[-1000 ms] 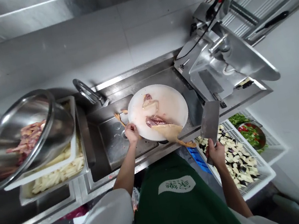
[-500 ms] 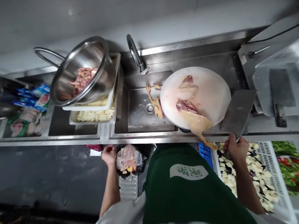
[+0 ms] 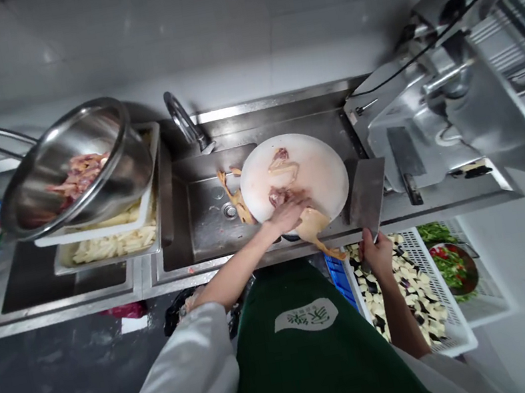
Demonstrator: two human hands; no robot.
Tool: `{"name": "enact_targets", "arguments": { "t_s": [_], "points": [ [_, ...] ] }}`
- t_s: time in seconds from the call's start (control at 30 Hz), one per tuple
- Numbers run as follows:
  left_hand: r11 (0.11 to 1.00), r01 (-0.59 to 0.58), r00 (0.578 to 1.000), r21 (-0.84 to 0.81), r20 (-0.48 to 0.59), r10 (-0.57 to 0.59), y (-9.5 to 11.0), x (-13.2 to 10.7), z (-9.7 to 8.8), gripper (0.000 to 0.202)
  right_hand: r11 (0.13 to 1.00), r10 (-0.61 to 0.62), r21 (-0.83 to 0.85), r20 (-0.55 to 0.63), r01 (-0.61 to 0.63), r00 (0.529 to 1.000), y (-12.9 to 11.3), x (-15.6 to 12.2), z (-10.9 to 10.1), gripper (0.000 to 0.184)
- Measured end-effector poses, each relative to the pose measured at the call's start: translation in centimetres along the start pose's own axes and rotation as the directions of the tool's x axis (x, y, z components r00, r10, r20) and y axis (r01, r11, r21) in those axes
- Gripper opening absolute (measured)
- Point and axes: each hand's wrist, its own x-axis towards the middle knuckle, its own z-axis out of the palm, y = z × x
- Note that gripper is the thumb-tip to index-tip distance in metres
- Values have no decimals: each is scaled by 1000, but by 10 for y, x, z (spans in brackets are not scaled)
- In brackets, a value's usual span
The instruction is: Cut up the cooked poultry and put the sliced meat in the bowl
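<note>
My left hand (image 3: 291, 214) lies over a raw piece of poultry (image 3: 313, 223) on the round white chopping board (image 3: 323, 169), its fingers curved over the meaty part. The yellow, skin-covered end of that piece hangs past the board's near edge. My right hand (image 3: 377, 252) grips the handle of a cleaver (image 3: 368, 191), whose broad blade points away from me, right of the board. A poultry wing (image 3: 284, 169) rests farther back on the board. Another yellow piece of poultry (image 3: 237, 201) lies at the board's left side, over the sink.
The sink (image 3: 202, 231) has a curved tap (image 3: 186, 125) behind it. Left of it, a tilted steel bowl (image 3: 129, 172) of cut meat rests on trays of pale strips. Another cleaver (image 3: 405, 154) lies by a metal machine (image 3: 484, 103). Below right stands a white crate (image 3: 452, 305) of cut eggplant.
My left hand has moved from low beside the black-lined bin up onto the poultry on the board. The right hand still holds the cleaver. The view has shifted to the right.
</note>
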Motion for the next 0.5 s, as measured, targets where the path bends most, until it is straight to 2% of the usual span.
{"name": "enact_targets", "arguments": {
  "t_s": [0.03,0.1,0.2,0.27,0.37,0.4,0.5],
  "points": [
    [1000,17,999,-13,42,-16,0,17,8,19,1000,20,8,-10,-20,1000,3,-5,-4,50],
    [999,43,991,6,129,-43,-4,31,13,15,998,60,10,-51,-60,997,9,-14,-11,50],
    [994,9,957,109,286,-40,-7,20,-4,16,995,98,34,-122,-95,988,16,-27,-19,48],
    [983,-6,941,184,334,-57,-2,2,-21,10,992,111,74,-150,-100,982,18,-32,-23,47],
    [961,27,950,275,292,-109,8,-28,-51,1,986,134,126,-173,-113,976,19,-32,-26,47],
    [955,36,959,293,259,-116,11,-40,-63,3,983,143,141,-172,-119,975,20,-30,-27,47],
    [925,74,989,372,95,-117,6,-83,-107,11,978,156,159,-151,-132,976,20,-20,-26,47]
  ]
}}
